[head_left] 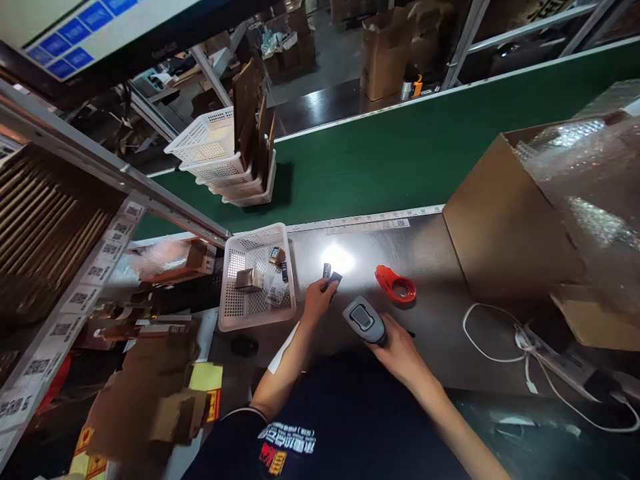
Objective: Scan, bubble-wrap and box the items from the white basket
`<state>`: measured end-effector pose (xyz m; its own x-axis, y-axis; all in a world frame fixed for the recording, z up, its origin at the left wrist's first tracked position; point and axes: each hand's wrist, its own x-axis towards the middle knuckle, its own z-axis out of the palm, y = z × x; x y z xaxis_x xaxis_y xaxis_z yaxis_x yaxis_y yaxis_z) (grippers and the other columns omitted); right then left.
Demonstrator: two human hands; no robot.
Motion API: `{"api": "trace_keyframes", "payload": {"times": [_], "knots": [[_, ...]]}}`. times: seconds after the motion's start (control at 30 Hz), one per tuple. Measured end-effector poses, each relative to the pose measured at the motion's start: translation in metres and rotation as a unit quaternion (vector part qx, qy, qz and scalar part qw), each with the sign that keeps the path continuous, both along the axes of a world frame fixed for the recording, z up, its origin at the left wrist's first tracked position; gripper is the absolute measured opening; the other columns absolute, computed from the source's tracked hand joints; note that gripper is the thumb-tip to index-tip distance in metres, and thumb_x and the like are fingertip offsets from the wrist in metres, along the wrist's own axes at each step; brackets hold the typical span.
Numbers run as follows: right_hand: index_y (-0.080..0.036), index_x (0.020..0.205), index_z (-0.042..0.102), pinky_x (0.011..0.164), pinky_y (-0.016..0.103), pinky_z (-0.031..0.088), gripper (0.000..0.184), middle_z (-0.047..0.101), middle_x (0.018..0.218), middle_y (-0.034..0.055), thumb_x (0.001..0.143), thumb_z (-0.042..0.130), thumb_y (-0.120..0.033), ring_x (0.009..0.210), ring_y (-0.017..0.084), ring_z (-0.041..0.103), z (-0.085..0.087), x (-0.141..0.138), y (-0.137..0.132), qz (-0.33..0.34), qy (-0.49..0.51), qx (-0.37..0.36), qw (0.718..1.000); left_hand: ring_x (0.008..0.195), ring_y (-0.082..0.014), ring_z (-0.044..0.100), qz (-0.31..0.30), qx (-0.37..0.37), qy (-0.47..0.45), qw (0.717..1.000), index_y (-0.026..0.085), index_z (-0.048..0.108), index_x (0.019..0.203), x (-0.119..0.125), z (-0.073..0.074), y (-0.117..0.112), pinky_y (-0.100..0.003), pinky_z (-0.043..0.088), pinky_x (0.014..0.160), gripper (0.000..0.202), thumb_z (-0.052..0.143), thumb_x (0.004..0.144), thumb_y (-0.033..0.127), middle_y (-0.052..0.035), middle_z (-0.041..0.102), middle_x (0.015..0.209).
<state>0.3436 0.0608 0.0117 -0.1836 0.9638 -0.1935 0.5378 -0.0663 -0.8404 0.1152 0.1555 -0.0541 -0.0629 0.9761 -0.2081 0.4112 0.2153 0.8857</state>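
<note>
My left hand is closed on a small black box over the metal table. Just behind its fingers a second small dark piece with white print shows; whether the hand grips that too I cannot tell. In my right hand is a grey handheld barcode scanner, its head turned toward the left hand. Left of the left hand stands a white plastic basket with several small packages inside, among them a silvery-brown box. A red tape dispenser lies beyond the scanner.
A green conveyor belt runs behind the table, with stacked white baskets on it. At right stands a large cardboard box with bubble wrap. White cables trail near a power strip. A monitor hangs upper left.
</note>
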Motion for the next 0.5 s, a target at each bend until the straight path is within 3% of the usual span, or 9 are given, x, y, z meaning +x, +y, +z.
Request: {"api": "trace_keyframes", "payload": {"times": [0.13, 0.27, 0.4, 0.5], "knots": [[-0.022, 0.098, 0.07, 0.084, 0.042, 0.059, 0.03, 0.077, 0.105, 0.0114, 0.084, 0.06, -0.047, 0.097, 0.031, 0.075, -0.018, 0.01, -0.01, -0.021, 0.009, -0.01, 1.0, 0.095, -0.024, 0.072, 0.081, -0.071, 0.193, 0.975, 0.018, 0.079, 0.108, -0.002, -0.029, 0.014, -0.031, 0.048, 0.079, 0.025, 0.069, 0.098, 0.039, -0.0097, 0.081, 0.103], [-0.025, 0.102, 0.072, 0.092, 0.046, 0.06, 0.038, 0.08, 0.108, 0.0135, 0.081, 0.063, -0.055, 0.104, 0.036, 0.077, -0.042, 0.02, -0.018, -0.029, -0.003, -0.02, 0.999, 0.112, -0.0308, 0.073, 0.147, -0.13, 0.242, 0.95, 0.013, 0.079, 0.116, -0.002, -0.047, 0.034, -0.036, 0.052, 0.089, 0.027, 0.067, 0.099, 0.03, -0.0198, 0.078, 0.121], [-0.026, 0.1, 0.072, 0.093, 0.047, 0.061, 0.038, 0.081, 0.105, 0.014, 0.08, 0.063, -0.057, 0.103, 0.038, 0.078, -0.056, 0.025, -0.022, -0.018, -0.022, -0.021, 0.999, 0.118, -0.0351, 0.072, 0.148, -0.125, 0.239, 0.952, 0.013, 0.082, 0.11, 0.01, -0.049, 0.047, -0.039, 0.054, 0.093, 0.023, 0.069, 0.096, 0.025, -0.0207, 0.079, 0.118], [-0.025, 0.099, 0.07, 0.092, 0.046, 0.062, 0.037, 0.081, 0.104, 0.0126, 0.079, 0.064, -0.056, 0.1, 0.036, 0.078, -0.058, 0.025, -0.022, -0.016, -0.026, -0.018, 0.999, 0.122, -0.033, 0.07, 0.127, -0.076, 0.222, 0.964, 0.017, 0.083, 0.11, 0.011, -0.038, 0.05, -0.039, 0.054, 0.1, 0.022, 0.073, 0.09, 0.017, -0.0171, 0.079, 0.121]]}}
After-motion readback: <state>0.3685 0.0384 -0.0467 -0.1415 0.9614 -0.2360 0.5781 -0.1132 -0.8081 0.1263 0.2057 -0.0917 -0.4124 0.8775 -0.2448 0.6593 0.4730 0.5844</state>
